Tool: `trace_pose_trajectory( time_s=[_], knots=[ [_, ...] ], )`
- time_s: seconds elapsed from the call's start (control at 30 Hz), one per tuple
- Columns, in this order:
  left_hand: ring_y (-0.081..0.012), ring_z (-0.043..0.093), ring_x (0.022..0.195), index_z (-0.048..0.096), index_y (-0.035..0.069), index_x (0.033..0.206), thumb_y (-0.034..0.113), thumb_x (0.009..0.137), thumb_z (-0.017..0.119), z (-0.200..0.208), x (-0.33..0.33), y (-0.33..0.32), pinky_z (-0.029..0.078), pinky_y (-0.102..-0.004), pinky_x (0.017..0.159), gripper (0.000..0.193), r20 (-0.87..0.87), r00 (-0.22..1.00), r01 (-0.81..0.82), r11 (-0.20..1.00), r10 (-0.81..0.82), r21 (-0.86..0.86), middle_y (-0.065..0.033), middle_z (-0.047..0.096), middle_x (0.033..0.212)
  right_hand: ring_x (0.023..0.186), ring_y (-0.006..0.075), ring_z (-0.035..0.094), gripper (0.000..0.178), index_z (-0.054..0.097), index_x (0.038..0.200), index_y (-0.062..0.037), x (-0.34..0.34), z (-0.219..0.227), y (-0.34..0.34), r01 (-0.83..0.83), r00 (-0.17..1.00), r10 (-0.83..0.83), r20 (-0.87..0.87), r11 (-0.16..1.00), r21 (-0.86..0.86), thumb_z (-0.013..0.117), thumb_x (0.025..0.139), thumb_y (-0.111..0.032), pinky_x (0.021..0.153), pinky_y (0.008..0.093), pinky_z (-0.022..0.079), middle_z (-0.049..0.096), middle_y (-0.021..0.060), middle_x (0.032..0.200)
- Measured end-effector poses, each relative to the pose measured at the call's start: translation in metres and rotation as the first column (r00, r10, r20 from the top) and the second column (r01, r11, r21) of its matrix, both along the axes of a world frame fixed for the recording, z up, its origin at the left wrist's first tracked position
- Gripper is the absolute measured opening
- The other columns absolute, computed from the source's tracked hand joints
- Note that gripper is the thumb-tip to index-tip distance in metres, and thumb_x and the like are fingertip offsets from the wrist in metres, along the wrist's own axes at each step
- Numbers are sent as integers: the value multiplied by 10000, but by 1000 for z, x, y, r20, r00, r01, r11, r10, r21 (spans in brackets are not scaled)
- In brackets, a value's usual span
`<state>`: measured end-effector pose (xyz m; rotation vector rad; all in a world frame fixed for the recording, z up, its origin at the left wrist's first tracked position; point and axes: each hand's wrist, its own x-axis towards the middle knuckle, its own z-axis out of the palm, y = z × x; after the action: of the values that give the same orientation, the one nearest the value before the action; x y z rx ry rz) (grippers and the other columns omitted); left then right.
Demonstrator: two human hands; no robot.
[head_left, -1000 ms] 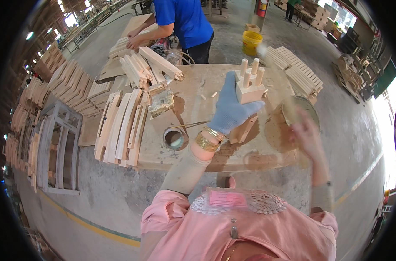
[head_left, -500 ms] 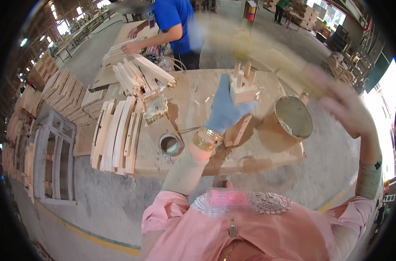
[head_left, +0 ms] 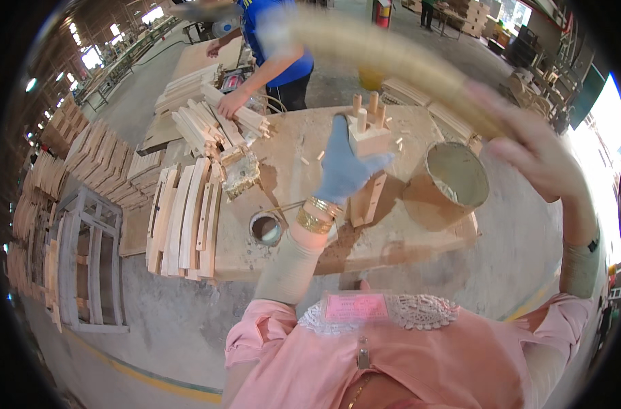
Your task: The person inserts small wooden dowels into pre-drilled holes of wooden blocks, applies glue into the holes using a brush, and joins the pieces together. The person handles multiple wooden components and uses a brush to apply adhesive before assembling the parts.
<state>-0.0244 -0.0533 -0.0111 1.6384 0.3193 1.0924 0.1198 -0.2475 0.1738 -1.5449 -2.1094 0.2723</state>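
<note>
The person in the pink top has the gloved left hand (head_left: pixel 349 167) around a wooden block (head_left: pixel 370 141) at the worktop (head_left: pixel 293 129), the fingers up its left side and the thumb stretched out across its near side, spread about as wide as the block itself. Four round pegs (head_left: pixel 362 121) stand upright out of the top of that block, and just below it I can see a wooden piece with holes (head_left: pixel 368 202). The bare right hand (head_left: pixel 532 146) is raised out to the right, its fingers wrapped around the end of a long yellowish tool (head_left: pixel 406 60), which slants up and away over the far side of the worktop; its far end is too blurred for me to make out. Short loose dowels (head_left: pixel 305 161) lie on both sides of the block. Near the right end of the worktop sits a big tub (head_left: pixel 423 201), and over to the left of the gloved hand a small cup (head_left: pixel 266 228) with a thin stick by it. Curved slats (head_left: pixel 187 228) line the left end. Beyond them a co-worker in a blue shirt (head_left: pixel 298 70) has one hand down at a pile of wooden bars (head_left: pixel 194 129).
</note>
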Motion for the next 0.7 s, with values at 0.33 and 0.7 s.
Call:
trace_pose_trajectory(
  time_s=[0.33, 0.7],
  knots=[
    [-142, 552, 941, 407, 15, 1107, 91, 651, 770, 1, 0, -2, 492, -289, 778, 588, -15, 1000, -3, 998, 4, 65, -79, 541, 1032, 698, 108, 457, 517, 367, 1400, -165, 13, 8, 4, 246, 968, -213, 130, 908, -340, 488, 900, -214, 646, 254, 421, 608, 47, 967],
    [-149, 568, 901, 399, 14, 1114, 54, 648, 759, 4, 3, -7, 503, -278, 746, 590, 47, 997, 59, 998, -58, -24, -80, 546, 1008, 835, 246, 577, 524, 405, 1376, -182, 18, 5, 1, 118, 989, -101, 106, 978, -172, 517, 866, -226, 787, 345, 440, 609, 181, 947]
  ],
)
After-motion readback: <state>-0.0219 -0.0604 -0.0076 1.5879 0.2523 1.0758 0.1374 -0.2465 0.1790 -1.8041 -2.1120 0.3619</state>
